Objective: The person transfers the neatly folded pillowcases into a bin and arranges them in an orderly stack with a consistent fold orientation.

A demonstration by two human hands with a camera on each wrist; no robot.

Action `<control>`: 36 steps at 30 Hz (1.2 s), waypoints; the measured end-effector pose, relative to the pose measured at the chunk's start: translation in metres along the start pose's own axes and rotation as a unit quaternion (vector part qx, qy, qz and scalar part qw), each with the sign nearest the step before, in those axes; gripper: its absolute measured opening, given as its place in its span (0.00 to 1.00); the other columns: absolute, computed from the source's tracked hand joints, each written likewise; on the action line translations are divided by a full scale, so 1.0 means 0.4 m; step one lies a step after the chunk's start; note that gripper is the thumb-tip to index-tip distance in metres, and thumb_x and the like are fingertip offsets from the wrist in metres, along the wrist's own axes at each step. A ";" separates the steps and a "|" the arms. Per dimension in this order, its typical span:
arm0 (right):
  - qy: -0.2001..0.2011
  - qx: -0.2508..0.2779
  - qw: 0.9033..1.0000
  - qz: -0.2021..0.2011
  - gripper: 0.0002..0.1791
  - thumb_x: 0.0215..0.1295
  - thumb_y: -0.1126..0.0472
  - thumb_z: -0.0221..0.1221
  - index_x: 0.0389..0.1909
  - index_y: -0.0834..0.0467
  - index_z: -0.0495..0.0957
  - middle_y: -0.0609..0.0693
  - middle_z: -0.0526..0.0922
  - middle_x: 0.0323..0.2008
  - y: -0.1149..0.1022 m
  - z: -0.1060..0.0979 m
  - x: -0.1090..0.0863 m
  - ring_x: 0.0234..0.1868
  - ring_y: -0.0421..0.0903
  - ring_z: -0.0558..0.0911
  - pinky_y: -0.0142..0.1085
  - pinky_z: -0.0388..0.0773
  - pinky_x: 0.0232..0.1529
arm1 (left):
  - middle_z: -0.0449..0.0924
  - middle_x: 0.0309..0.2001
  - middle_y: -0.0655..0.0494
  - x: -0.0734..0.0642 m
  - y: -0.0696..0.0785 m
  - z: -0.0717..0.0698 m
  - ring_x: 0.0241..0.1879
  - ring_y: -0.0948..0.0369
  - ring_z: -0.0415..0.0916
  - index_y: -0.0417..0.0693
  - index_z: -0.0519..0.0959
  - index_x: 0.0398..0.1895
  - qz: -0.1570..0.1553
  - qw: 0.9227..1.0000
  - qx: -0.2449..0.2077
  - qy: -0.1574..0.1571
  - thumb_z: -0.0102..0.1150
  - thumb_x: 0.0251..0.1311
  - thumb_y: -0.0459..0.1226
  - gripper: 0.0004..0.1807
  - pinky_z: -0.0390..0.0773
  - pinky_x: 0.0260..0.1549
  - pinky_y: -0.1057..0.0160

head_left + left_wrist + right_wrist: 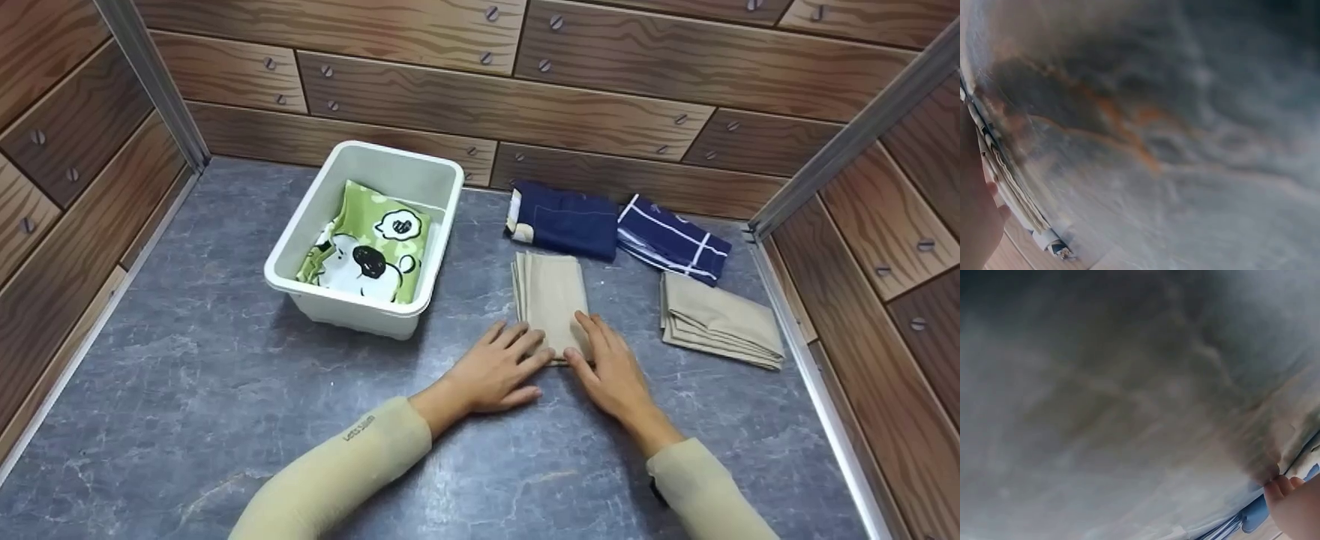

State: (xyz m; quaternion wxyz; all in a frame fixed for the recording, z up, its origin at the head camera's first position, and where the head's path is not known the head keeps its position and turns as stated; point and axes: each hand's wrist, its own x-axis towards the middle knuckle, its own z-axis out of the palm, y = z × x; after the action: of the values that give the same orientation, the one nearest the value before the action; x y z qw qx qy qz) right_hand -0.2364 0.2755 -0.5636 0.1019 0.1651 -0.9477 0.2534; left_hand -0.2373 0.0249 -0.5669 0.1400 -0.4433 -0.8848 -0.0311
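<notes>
A beige cloth (553, 289), folded into a narrow rectangle, lies on the grey marbled surface in front of me. My left hand (501, 367) rests at its near left corner, fingers spread and fairly straight. Along the near right edge, my right hand (611, 367) touches the cloth with extended fingers. The left wrist view catches part of the left hand (979, 208) beside the layered cloth edge (1013, 185). Low in the right wrist view, the fingers (1280, 486) of the right hand meet the surface near the cloth.
A white bin (300, 289) at left holds a green cartoon-print cloth (401, 251). Behind the beige cloth lie a folded navy cloth (570, 217) and a navy cloth with white lines (675, 240). Another folded beige cloth (720, 319) sits near the right wood-print wall (862, 247).
</notes>
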 end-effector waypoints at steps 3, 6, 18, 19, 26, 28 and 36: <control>0.025 0.056 0.998 0.022 0.31 0.72 0.48 0.56 0.73 0.53 0.65 0.62 0.70 0.68 0.003 -0.003 0.004 0.69 0.60 0.68 0.55 0.62 0.70 | 0.59 0.74 0.47 -0.001 -0.003 -0.001 0.72 0.44 0.58 0.59 0.63 0.75 -0.012 1.000 -0.027 0.001 0.41 0.71 0.62 0.34 0.63 0.69 0.41; 0.054 0.121 0.990 0.046 0.29 0.73 0.52 0.56 0.71 0.55 0.67 0.61 0.73 0.66 0.006 -0.003 0.003 0.68 0.58 0.71 0.53 0.64 0.69 | 0.55 0.76 0.44 -0.006 -0.003 0.000 0.73 0.40 0.56 0.59 0.62 0.75 -0.030 0.998 -0.058 0.002 0.42 0.71 0.61 0.34 0.64 0.68 0.42; 0.033 0.195 0.975 0.099 0.30 0.75 0.51 0.54 0.72 0.59 0.64 0.65 0.74 0.64 0.015 -0.020 0.008 0.63 0.59 0.76 0.52 0.71 0.65 | 0.49 0.78 0.43 -0.014 -0.021 0.006 0.71 0.39 0.58 0.62 0.61 0.76 -0.066 0.991 -0.116 0.014 0.42 0.72 0.61 0.33 0.75 0.59 0.42; 0.025 0.190 0.976 0.100 0.30 0.75 0.50 0.54 0.72 0.59 0.64 0.64 0.74 0.64 0.011 -0.023 0.013 0.63 0.59 0.76 0.52 0.71 0.65 | 0.48 0.78 0.43 -0.017 -0.026 0.004 0.71 0.39 0.58 0.62 0.60 0.77 -0.072 0.989 -0.126 0.013 0.41 0.72 0.61 0.34 0.76 0.57 0.42; 0.003 0.241 0.955 0.172 0.31 0.78 0.47 0.46 0.74 0.58 0.60 0.63 0.68 0.70 -0.014 -0.052 0.050 0.68 0.56 0.70 0.48 0.67 0.68 | 0.49 0.77 0.42 -0.013 -0.040 -0.016 0.69 0.44 0.63 0.59 0.61 0.77 -0.163 0.945 -0.279 0.047 0.44 0.73 0.56 0.32 0.74 0.60 0.42; 0.005 0.280 0.938 0.204 0.31 0.79 0.47 0.43 0.75 0.59 0.58 0.63 0.66 0.70 -0.020 -0.058 0.059 0.69 0.56 0.68 0.48 0.67 0.67 | 0.51 0.76 0.40 -0.008 -0.038 -0.020 0.68 0.45 0.66 0.55 0.63 0.75 -0.194 0.917 -0.341 0.074 0.46 0.74 0.54 0.31 0.73 0.61 0.43; 0.015 0.484 0.825 0.290 0.32 0.81 0.49 0.35 0.78 0.61 0.47 0.70 0.54 0.74 -0.042 -0.079 0.086 0.74 0.65 0.59 0.58 0.58 0.72 | 0.65 0.67 0.40 0.037 -0.044 -0.051 0.62 0.47 0.70 0.44 0.67 0.71 -0.318 0.769 -0.532 0.158 0.44 0.76 0.46 0.26 0.70 0.63 0.47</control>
State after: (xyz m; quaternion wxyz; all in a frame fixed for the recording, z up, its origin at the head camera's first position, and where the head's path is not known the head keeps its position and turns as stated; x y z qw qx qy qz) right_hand -0.2587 0.2689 -0.5198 -0.0555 -0.0929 -0.7058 0.7001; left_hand -0.2551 0.0221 -0.5421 0.0018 -0.1294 -0.7828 -0.6087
